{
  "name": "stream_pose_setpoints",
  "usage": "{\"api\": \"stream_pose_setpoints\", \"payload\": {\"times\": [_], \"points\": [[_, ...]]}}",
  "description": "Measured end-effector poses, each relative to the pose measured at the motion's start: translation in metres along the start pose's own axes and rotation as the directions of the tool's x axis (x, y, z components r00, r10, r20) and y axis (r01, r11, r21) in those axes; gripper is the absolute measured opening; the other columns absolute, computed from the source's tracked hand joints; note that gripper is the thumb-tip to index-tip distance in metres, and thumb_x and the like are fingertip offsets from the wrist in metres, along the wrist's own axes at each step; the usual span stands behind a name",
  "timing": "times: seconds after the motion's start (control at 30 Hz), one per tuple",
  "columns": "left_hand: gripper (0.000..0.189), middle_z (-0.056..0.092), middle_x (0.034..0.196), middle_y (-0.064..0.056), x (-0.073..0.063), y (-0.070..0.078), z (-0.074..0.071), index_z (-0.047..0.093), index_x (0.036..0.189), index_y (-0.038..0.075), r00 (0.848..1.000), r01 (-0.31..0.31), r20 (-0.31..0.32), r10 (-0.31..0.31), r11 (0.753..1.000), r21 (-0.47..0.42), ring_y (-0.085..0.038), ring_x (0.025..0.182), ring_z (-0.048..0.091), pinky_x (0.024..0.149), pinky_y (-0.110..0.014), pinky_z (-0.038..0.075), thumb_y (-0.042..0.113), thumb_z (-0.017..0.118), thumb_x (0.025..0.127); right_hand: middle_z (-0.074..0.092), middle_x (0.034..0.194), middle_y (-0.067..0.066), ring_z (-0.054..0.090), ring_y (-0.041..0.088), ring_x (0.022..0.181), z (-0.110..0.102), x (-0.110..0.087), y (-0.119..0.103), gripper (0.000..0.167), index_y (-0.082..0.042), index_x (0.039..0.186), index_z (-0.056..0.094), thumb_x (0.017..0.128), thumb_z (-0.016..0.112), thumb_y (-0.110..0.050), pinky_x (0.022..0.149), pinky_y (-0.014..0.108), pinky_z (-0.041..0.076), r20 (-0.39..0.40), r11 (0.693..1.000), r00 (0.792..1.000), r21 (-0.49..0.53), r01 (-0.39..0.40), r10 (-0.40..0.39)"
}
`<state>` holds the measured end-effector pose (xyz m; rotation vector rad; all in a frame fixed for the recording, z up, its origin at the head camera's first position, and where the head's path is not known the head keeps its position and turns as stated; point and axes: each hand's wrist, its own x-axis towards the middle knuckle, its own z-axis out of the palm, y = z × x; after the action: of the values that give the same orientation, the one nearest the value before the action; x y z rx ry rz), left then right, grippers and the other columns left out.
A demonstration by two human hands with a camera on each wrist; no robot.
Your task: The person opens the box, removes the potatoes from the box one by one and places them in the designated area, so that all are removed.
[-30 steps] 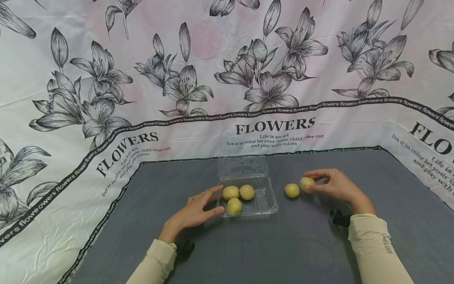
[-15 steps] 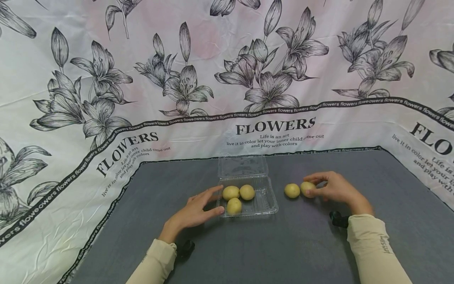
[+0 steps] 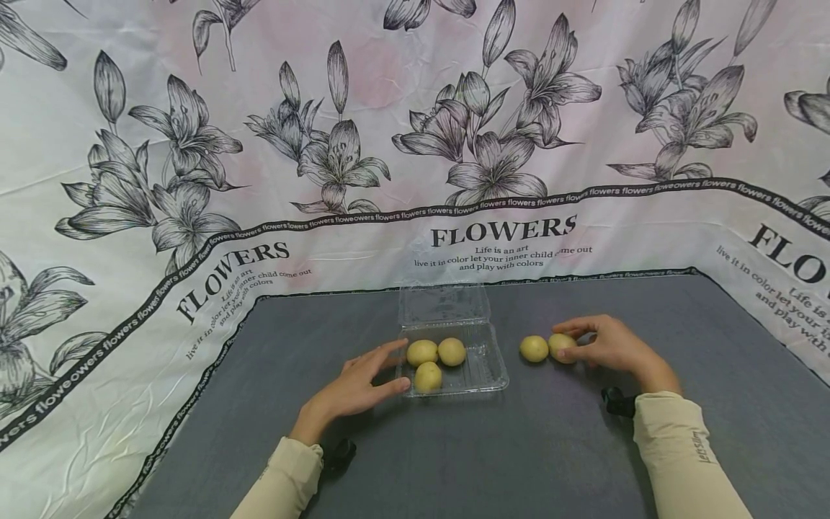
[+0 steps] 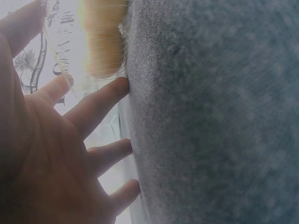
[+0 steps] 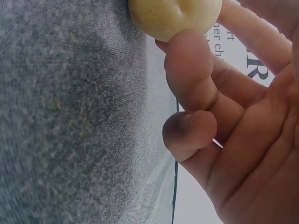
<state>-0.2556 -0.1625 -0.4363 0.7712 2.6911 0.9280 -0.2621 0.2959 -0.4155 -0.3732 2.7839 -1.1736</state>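
Observation:
In the head view my right hand (image 3: 603, 346) holds a small yellow potato (image 3: 561, 347) between thumb and fingers, at table level. A second potato (image 3: 534, 349) lies close against its left side. The right wrist view shows the held potato (image 5: 173, 16) at the top, with two fingers curled below it. My left hand (image 3: 359, 382) rests at the left side of a clear plastic clamshell box (image 3: 483, 364), its fingers spread and fairly straight. Inside that box, toward the left, sit three potatoes (image 3: 428, 377). Through the box wall they look blurred in the left wrist view.
The box's clear lid (image 3: 444, 304) stands raised at the back. A grey cloth covers the table (image 3: 493, 454). Behind it and along both sides hangs a white flower-printed curtain (image 3: 363, 252). Dark wrist cameras (image 3: 618, 401) sit under both wrists.
My right hand has lowered slightly, bringing its potato down beside the other loose one. The left hand and the box have stayed still.

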Motion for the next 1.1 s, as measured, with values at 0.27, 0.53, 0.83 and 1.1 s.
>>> {"api": "stream_pose_setpoints", "payload": {"times": [0.27, 0.53, 0.83, 1.1], "points": [[0.073, 0.050, 0.156, 0.005, 0.0006, -0.0006, 0.0002, 0.025, 0.161, 0.038, 1.000, 0.003, -0.001, -0.003, 1.000, 0.006, -0.028, 0.153, 0.034, 0.115, -0.068, 0.018, 0.058, 0.059, 0.099, 0.065, 0.124, 0.026, 0.062, 0.016, 0.072, 0.0001, 0.0002, -0.0002, 0.057, -0.002, 0.135, 0.065, 0.088, 0.082, -0.030, 0.060, 0.032, 0.054, 0.010, 1.000, 1.000, 0.006, 0.002, -0.003], [0.073, 0.049, 0.157, 0.004, 0.0006, -0.0012, 0.0010, 0.026, 0.160, 0.039, 1.000, 0.000, -0.006, 0.000, 1.000, 0.005, -0.027, 0.152, 0.036, 0.115, -0.067, 0.018, 0.057, 0.059, 0.099, 0.065, 0.126, 0.027, 0.064, 0.015, 0.073, 0.0000, 0.0000, 0.0000, 0.059, 0.000, 0.137, 0.063, 0.088, 0.082, -0.029, 0.063, 0.032, 0.055, 0.019, 1.000, 1.000, 0.020, 0.012, -0.012], [0.073, 0.050, 0.156, 0.004, 0.0001, -0.0011, 0.0011, 0.025, 0.160, 0.040, 1.000, 0.009, -0.001, -0.009, 1.000, 0.003, -0.027, 0.152, 0.037, 0.116, -0.067, 0.017, 0.058, 0.059, 0.098, 0.064, 0.129, 0.028, 0.064, 0.016, 0.073, -0.0006, -0.0003, 0.0005, 0.061, -0.001, 0.139, 0.062, 0.089, 0.081, -0.030, 0.063, 0.033, 0.055, 0.023, 1.000, 1.000, 0.018, 0.008, -0.008], [0.073, 0.050, 0.156, 0.004, 0.0000, -0.0006, 0.0003, 0.026, 0.161, 0.037, 1.000, 0.009, 0.012, -0.009, 1.000, -0.013, -0.028, 0.153, 0.034, 0.115, -0.067, 0.017, 0.058, 0.059, 0.099, 0.067, 0.125, 0.027, 0.061, 0.016, 0.067, -0.0031, -0.0034, -0.0024, 0.058, -0.002, 0.138, 0.062, 0.090, 0.079, -0.029, 0.060, 0.031, 0.052, -0.020, 1.000, 1.000, 0.001, 0.023, -0.023]]}}
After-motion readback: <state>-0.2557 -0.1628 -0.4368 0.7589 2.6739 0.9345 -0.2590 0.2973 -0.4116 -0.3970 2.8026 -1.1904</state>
